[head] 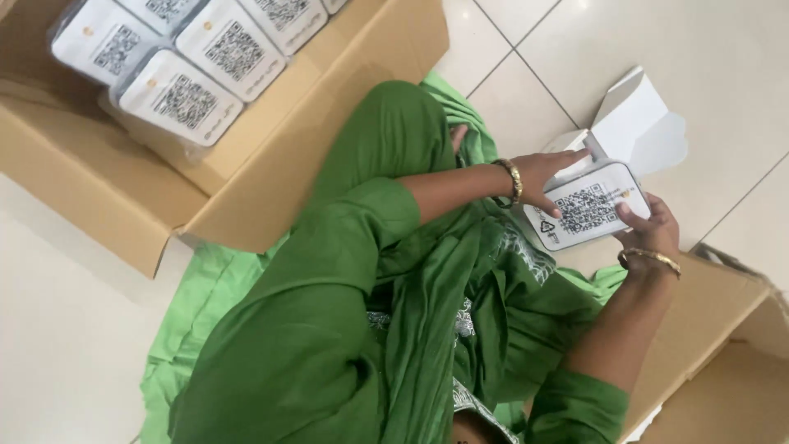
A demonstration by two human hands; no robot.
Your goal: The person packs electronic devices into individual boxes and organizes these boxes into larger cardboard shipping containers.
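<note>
While seated on the white tiled floor (625, 49) in loose green clothing (345, 312), working between two cartons. Biggest thing in view: an open brown cardboard carton (271, 164) at upper left, lying on its side, holding a shrink-wrapped bundle of white devices (177, 74) with square black code patterns on their faces, packed tight side by side. Second cardboard carton (723, 362) at lower right, only its flap and a corner showing, just beside the right forearm. Next down in size: a small white packing box (645, 115) with its lid flaps standing open, resting on the tiles just beyond the hands. Half out of that box, a white rounded-corner device with a code panel (588, 210), tilted, face toward the camera, held up between both hands above the lap. Left hand (546, 177) curled over the device's top-left edge, thumb on its face, index finger stretched out along the upper rim against the box. Right hand (653, 226) gripping the lower right corner, thumb pressed on the face, fingers hidden behind. Smallest: a gold bangle on the left wrist (514, 179), another gold bangle on the right wrist (651, 258)
</note>
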